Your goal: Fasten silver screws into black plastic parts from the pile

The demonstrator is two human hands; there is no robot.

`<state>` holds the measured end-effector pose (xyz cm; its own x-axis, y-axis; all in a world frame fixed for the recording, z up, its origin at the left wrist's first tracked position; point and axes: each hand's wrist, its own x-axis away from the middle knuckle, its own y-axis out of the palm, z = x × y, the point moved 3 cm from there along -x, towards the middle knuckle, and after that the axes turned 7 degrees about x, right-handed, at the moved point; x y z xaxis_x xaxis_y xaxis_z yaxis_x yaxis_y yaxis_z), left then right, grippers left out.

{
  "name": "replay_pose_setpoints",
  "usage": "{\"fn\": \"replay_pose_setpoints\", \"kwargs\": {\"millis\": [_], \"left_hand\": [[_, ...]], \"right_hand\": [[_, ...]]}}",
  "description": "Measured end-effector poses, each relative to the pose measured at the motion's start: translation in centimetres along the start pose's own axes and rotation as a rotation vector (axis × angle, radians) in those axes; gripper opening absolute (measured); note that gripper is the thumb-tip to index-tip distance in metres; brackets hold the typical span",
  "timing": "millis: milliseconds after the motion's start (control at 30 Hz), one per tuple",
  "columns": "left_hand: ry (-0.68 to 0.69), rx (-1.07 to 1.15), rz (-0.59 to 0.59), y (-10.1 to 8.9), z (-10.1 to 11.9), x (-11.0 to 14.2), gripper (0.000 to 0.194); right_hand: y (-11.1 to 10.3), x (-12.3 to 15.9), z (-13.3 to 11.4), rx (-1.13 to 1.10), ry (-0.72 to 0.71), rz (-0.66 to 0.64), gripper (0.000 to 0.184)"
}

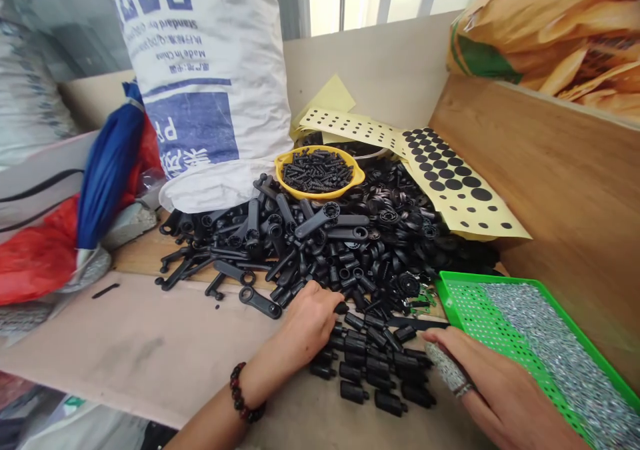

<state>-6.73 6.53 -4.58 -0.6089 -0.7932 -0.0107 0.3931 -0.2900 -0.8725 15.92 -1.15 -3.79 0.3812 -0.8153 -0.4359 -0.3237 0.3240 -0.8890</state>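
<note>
My left hand (313,323) is closed, its fingertips pinching a small black plastic cylinder (341,308) at the edge of a heap of black parts. Below it, several black cylinders with narrow stub ends (377,368) lie in rough rows on the board. My right hand (485,370) is at the right side of these rows. One of its digits wears a grey speckled wrap (445,368); the digits are stretched out, with nothing visible between them. Its fingertips are close to the rightmost cylinders, and I cannot tell whether they touch.
Black crank-like arms (250,223) and round parts are piled behind my hands. A yellow basket (357,175) of black screw-like pieces sits on the heap. To the right stand a green tray (453,290) with small metal pieces and a wooden wall (550,170). A white sack (250,70) rises behind.
</note>
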Motion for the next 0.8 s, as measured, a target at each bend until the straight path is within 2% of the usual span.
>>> {"fn": "replay_pose_setpoints", "kwargs": {"millis": [67, 167, 233, 367, 467, 633, 800], "left_hand": [[0.006, -0.009, -0.030, -0.5, 0.0, 0.0, 0.026], [-0.016, -0.052, -0.054, -1.0, 0.2, 0.0, 0.028], [-0.054, -0.118, -0.064, -1.1, 0.4, 0.0, 0.028], [-0.116, -0.293, -0.075, -1.2, 0.8, 0.2, 0.018], [-0.097, -0.371, -0.088, -1.2, 1.0, 0.3, 0.013], [-0.050, -0.414, -0.101, -1.1, 0.9, 0.2, 0.016], [-0.040, -0.412, -0.104, -1.0, 0.7, 0.1, 0.014]], "right_hand": [[0.6, -0.5, 0.9, 0.094, -0.039, -0.001, 0.046], [1.7, -2.1, 1.6, 0.144, -0.058, -0.083, 0.049], [2.3, -3.4, 1.3, 0.174, -0.092, -0.133, 0.049], [2.9, -5.6, 0.0, 0.255, -0.220, -0.126, 0.050], [3.5, -6.3, -0.4, 0.272, -0.276, -0.102, 0.043], [4.4, -6.5, -0.2, 0.298, -0.335, -0.075, 0.027], [4.8, -6.5, -0.2, 0.311, -0.376, -0.081, 0.019]]}}
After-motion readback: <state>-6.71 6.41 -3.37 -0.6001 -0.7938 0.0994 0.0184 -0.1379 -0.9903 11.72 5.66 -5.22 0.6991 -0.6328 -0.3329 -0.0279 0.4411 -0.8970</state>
